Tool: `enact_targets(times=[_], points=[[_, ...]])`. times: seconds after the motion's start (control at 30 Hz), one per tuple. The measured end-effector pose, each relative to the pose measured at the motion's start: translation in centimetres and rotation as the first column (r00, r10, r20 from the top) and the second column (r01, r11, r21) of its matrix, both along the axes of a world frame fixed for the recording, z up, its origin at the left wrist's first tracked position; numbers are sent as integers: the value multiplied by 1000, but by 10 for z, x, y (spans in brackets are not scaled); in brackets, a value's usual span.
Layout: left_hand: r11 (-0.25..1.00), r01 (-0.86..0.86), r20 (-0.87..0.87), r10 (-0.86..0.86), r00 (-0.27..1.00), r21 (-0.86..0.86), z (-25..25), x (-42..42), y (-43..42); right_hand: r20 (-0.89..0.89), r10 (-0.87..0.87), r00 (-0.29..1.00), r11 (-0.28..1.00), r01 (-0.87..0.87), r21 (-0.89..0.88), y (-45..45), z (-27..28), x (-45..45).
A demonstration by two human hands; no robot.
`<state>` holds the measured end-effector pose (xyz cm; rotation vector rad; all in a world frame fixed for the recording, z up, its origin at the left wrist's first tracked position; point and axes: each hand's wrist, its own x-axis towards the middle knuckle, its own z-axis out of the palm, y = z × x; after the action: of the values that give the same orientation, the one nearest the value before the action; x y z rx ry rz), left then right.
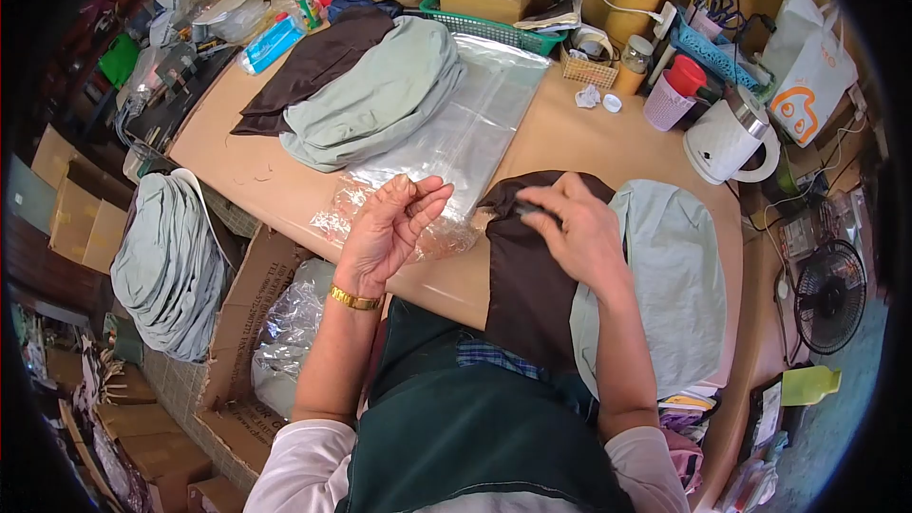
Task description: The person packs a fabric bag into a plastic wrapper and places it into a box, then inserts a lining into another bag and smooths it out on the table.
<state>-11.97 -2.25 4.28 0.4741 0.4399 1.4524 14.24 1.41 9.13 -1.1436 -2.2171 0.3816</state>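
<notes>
My left hand is raised over the front edge of the table, its fingers curled together in a pinch. Whatever may be between the fingertips is too small to make out. My right hand hovers over a dark brown cloth piece, thumb and fingers bent close together around a small dark shape that blurs into the cloth. Right of it, partly under my forearm, lies a pale grey-green cloth piece with a rounded end. Clear plastic bags lie flat beyond my left hand.
A grey-green cloth stack and brown cloth lie at the back left. More grey-green pieces are piled left of the table, beside an open carton holding plastic. A white kettle and pink cup stand back right.
</notes>
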Motion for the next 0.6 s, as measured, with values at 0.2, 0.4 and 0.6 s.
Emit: enact_targets(times=[0.2,0.4,0.6], points=[[999,-15,-10,15,1000,40,0,-1,0,143,113,983,994,-112,-13,-22,10,-15],[998,-11,-29,13,1000,61,6,1,-2,166,121,979,991,-128,26,-25,5,-30],[998,8,-19,-7,1000,58,10,3,-4,174,111,979,987,-129,98,-23,-3,-40]])
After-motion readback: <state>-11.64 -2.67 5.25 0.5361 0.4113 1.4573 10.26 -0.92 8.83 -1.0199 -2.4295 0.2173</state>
